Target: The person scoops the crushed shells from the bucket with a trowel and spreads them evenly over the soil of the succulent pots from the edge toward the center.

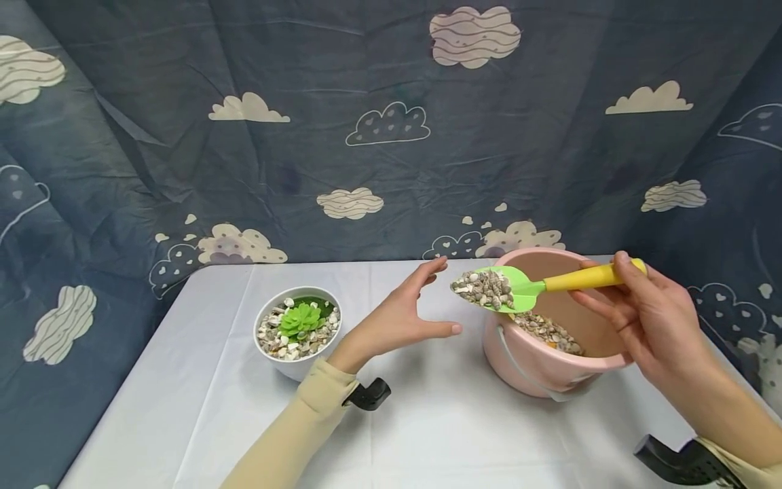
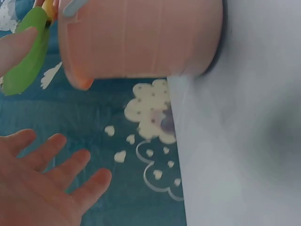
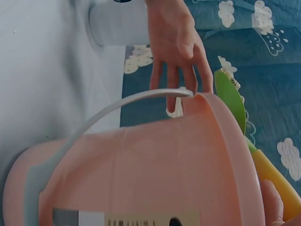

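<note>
Above a pink bucket [image 2: 141,40], apparently transferring gravel [image 1: 485,290] on a trowel [image 1: 527,292] clamped in right grip [image 1: 656,319], with left grip [image 1: 397,316] spread, likely needing level carrying toward potted succulent [image 1: 301,320].

Left hand [image 1: 396,316] near frame centre, fingers [image 1: 425,272] extended, thumb [image 1: 436,330] spread apart, beige-sleeved left forearm [image 1: 290,431] angled up from the bottom edge, right hand [image 1: 656,316] at right, fingers curled in a grip, right forearm [image 1: 736,401] slanting from lower right.

The trowel [image 1: 536,288] is green and yellow, the bucket [image 1: 552,370] pink, the backdrop [image 1: 391,166] cloud-patterned navy.
</note>
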A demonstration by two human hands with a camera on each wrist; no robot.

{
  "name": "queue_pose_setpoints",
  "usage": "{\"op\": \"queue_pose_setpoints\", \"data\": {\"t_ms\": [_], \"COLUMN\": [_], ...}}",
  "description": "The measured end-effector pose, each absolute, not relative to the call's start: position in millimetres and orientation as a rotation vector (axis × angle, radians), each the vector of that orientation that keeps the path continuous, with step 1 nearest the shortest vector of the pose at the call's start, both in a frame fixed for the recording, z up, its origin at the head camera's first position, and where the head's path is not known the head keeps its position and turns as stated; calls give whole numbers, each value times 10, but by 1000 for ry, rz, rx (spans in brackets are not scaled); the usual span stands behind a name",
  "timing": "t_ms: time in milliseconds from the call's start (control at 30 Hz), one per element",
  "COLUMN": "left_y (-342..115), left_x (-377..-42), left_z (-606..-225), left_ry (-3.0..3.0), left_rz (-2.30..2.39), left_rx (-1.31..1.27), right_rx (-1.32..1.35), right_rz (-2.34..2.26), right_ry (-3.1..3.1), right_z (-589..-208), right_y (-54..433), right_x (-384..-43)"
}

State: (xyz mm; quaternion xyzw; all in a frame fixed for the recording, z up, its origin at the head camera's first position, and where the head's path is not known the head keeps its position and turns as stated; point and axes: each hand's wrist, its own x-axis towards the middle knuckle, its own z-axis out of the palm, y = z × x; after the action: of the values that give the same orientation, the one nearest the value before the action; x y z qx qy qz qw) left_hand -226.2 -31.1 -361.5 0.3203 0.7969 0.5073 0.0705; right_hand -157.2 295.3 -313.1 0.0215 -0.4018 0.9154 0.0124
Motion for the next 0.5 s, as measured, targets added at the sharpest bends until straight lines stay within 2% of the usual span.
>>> {"op": "queue_pose_setpoints", "data": {"t_ms": [200, 500], "left_y": [-558, -877], "left_x": [-2192, -2076], "left_z": [-3583, -3531], "left_ry": [2532, 2721], "left_rz": [1444, 1414], "left_rx": [863, 771], "right_rx": [160, 153], "right_rz": [2912, 2873], "right_ry": [-1143, -1200], "right_z": [-3157, -3174], "right_y": [2825, 2624], "right_x": [-1637, -1699]}}
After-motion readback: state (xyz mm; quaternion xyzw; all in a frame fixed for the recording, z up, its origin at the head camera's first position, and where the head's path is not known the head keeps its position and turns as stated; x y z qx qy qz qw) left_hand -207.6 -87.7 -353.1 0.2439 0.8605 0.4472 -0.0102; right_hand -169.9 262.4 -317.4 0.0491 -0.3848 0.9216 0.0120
